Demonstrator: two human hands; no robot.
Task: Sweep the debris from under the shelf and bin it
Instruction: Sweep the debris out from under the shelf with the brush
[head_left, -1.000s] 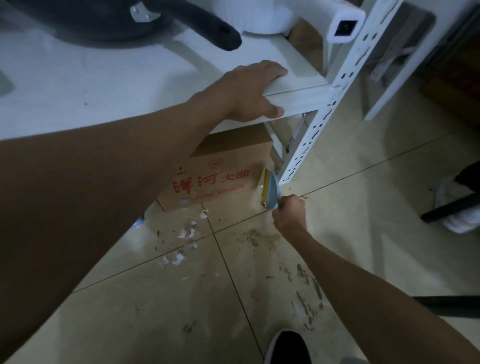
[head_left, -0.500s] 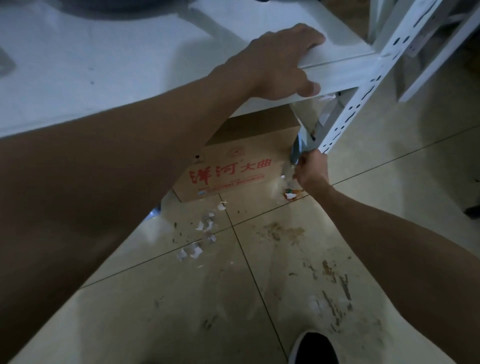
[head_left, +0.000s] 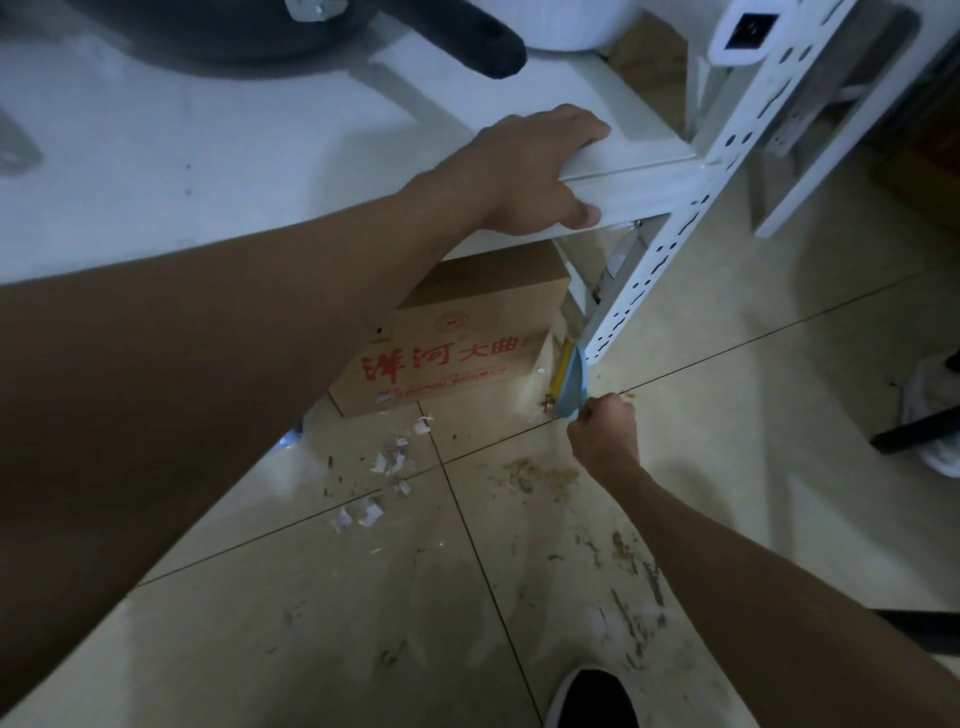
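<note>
My left hand (head_left: 535, 171) grips the front edge of the white metal shelf (head_left: 649, 179), thumb under the lip. My right hand (head_left: 602, 434) is closed around a small blue hand brush (head_left: 571, 382) with yellow bristles, held low on the floor beside the shelf's perforated leg (head_left: 644, 291). The brush tip touches a small heap of coloured crumbs. Torn white paper scraps (head_left: 384, 478) and dark specks lie scattered on the tiles in front of a cardboard box (head_left: 467, 343) under the shelf.
A dark pan with a black handle (head_left: 467, 36) and a white bowl sit on the shelf top. Brown smears mark the beige tiled floor (head_left: 623, 587). My black shoe (head_left: 592, 699) is at the bottom. A white shoe and dark bar lie at the right edge (head_left: 930, 431).
Half a second ago the right hand was pushed in deeper beside the shelf leg; it has drawn back out with the brush. The left hand has kept its hold on the shelf edge.
</note>
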